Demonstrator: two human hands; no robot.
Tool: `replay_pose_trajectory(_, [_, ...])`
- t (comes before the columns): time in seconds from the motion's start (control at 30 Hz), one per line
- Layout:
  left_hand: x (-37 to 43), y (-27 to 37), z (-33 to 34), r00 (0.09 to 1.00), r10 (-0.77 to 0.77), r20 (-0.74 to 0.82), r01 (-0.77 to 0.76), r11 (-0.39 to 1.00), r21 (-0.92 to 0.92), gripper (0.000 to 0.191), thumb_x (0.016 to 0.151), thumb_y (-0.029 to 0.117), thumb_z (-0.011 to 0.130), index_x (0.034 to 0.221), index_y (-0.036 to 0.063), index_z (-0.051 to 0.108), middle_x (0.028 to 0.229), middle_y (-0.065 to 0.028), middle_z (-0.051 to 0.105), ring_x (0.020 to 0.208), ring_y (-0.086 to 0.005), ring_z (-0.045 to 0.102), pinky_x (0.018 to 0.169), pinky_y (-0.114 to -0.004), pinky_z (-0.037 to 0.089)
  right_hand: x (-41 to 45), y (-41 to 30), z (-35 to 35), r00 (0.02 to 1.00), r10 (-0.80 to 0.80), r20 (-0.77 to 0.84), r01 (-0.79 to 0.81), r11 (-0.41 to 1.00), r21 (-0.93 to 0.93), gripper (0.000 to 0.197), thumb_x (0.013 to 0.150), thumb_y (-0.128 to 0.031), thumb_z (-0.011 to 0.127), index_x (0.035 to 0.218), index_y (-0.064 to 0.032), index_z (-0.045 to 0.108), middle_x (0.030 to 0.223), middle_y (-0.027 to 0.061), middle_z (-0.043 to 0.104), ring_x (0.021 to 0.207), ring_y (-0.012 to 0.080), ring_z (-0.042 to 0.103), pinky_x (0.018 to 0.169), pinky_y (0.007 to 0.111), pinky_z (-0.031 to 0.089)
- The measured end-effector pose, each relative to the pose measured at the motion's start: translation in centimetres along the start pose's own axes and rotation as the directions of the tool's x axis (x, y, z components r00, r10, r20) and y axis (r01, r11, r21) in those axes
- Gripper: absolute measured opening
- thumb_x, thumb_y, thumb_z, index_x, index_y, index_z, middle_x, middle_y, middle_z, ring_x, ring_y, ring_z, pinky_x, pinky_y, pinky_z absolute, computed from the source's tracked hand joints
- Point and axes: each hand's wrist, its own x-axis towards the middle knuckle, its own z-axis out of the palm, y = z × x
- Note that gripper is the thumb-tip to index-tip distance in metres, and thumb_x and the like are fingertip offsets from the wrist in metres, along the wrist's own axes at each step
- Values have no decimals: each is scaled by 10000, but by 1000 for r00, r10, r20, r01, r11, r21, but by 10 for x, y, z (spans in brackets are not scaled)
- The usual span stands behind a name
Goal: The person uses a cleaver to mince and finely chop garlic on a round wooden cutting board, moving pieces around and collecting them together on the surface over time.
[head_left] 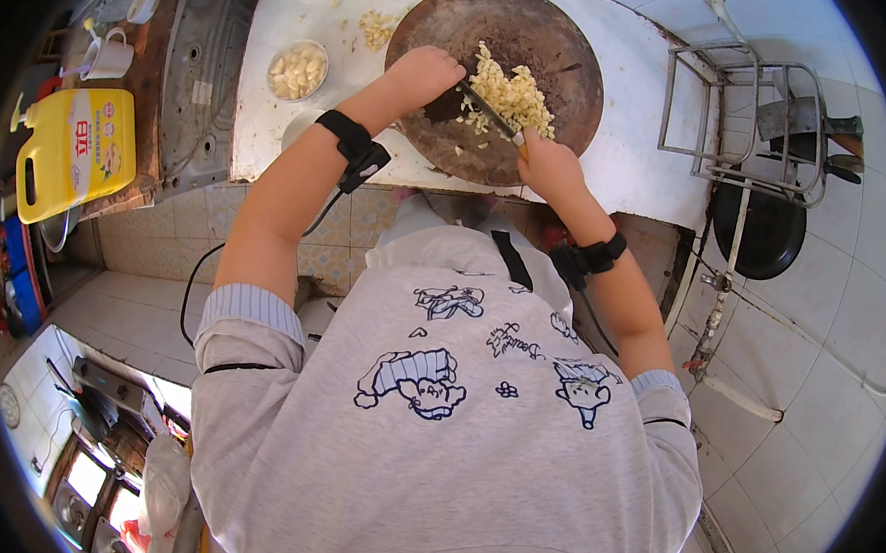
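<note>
On a round wooden chopping board (440, 36) lies a heap of chopped garlic (512, 96). My right hand (550, 162) grips the yellowish handle of a kitchen knife (489, 110) at the board's near right edge. The blade runs up and left along the heap's near side. At the blade's far end is my left hand (426, 74), its fingers bent together; whether they pinch the blade tip is not plain. A small bowl of peeled garlic cloves (298, 71) stands left of the board, and some chopped bits (377, 30) lie on the white counter (330, 139).
A wire rack (745, 112) on the right holds cleavers, with a black pan (758, 229) hanging below. Left are a yellow detergent jug (77, 152), a white mug (107, 56) and a metal stove top (209, 76). Cables hang from both wrist straps.
</note>
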Motion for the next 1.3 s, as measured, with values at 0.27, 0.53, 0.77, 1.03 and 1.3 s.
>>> replay_pose_trajectory(0.27, [-17,-3,6,989,-74,-127,67,996,-56,99,731,70,540,828,87,551,778,-46,586,822,-221,583,743,-322,453,20,1,-33,997,-78,28,82,979,-186,111,744,-99,515,837,-39,503,643,167,600,599,342,603,544,447,476])
replay_pose_trajectory(0.53, [-11,0,7,995,-82,-62,79,996,-41,142,718,57,534,858,73,520,806,-70,572,841,-244,568,765,-332,449,24,22,-14,995,-98,-12,96,986,-139,105,761,-111,516,844,-50,502,655,165,604,616,338,608,549,449,476])
replay_pose_trajectory(0.77, [-13,0,8,995,-93,-38,91,995,-48,148,723,53,530,870,65,538,830,-74,587,861,-245,566,787,-331,446,20,22,5,996,-90,-29,87,994,-72,139,769,-144,523,837,-34,472,651,174,596,608,354,596,544,455,469])
replay_pose_trajectory(1.03, [-21,-14,5,984,-169,-60,157,973,-170,185,727,39,530,910,54,550,863,-81,603,884,-263,570,766,-351,460,30,-3,-34,990,-128,53,134,981,-141,119,752,-117,519,830,-33,490,648,169,597,598,339,599,538,443,472])
replay_pose_trajectory(1.3, [-8,-5,5,986,-168,-20,163,976,-145,138,717,35,539,852,58,546,822,-79,593,849,-261,573,744,-351,461,40,27,-26,994,-100,44,107,976,-189,150,750,-115,530,890,-66,505,661,144,602,636,330,608,558,443,477])
